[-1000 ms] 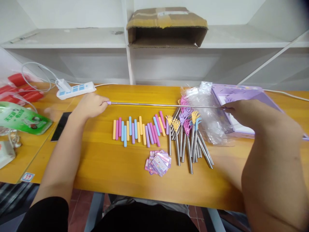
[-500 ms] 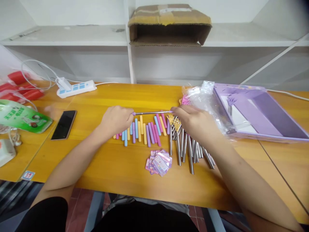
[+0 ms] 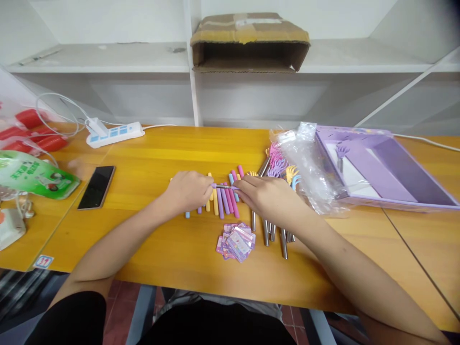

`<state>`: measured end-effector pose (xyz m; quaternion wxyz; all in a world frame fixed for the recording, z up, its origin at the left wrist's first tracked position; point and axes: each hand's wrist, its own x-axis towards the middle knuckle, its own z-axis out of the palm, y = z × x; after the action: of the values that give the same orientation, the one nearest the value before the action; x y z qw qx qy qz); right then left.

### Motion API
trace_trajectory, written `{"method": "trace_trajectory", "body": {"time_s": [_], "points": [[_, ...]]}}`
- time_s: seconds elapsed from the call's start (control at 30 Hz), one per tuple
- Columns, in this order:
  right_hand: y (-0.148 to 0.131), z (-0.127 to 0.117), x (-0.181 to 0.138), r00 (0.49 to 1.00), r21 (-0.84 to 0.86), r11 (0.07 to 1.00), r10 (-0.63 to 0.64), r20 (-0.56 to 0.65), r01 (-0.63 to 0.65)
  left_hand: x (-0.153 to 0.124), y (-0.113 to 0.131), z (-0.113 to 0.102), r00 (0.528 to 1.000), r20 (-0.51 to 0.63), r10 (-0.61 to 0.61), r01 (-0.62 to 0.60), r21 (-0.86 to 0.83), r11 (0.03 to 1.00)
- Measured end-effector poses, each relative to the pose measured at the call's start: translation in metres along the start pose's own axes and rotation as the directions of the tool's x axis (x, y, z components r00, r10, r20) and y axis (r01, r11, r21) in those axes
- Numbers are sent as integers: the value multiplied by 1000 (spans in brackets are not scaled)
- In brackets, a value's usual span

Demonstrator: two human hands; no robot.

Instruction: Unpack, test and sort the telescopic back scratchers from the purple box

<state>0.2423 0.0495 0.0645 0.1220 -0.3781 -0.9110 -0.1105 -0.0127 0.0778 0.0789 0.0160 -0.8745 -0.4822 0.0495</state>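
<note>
My left hand (image 3: 189, 190) and my right hand (image 3: 268, 196) are both closed on the two ends of a thin telescopic metal rod (image 3: 223, 186), now pushed short, with only a small piece showing between them. They hover over a row of pastel foam grip sleeves (image 3: 225, 200) lying on the yellow table (image 3: 161, 239). Just right of the sleeves lies a pile of steel scratchers with coloured hand-shaped heads (image 3: 278, 168), partly under my right hand. A small heap of pink and purple cards (image 3: 236, 242) sits in front.
A crumpled clear plastic bag (image 3: 312, 163) and an open purple box (image 3: 381, 167) lie to the right. A black phone (image 3: 96, 187), a white power strip (image 3: 115, 134), a green pouch (image 3: 36, 175) and red items are on the left. A cardboard box (image 3: 249, 40) stands on the white shelf behind.
The rod was stretched long between my hands. My hands have come together towards the middle and the rod has collapsed to a short stub.
</note>
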Motion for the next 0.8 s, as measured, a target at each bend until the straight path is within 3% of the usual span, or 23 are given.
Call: {"method": "trace_trajectory", "body": {"time_s": [0.4, 0.8], "points": [[6, -3, 4, 994, -10, 1000, 10, 113, -9, 1, 2, 0, 999, 28, -39, 39, 10, 999], [31, 20, 4, 997, -20, 999, 31, 74, -30, 12, -12, 14, 997, 11, -79, 79, 1, 997]]}}
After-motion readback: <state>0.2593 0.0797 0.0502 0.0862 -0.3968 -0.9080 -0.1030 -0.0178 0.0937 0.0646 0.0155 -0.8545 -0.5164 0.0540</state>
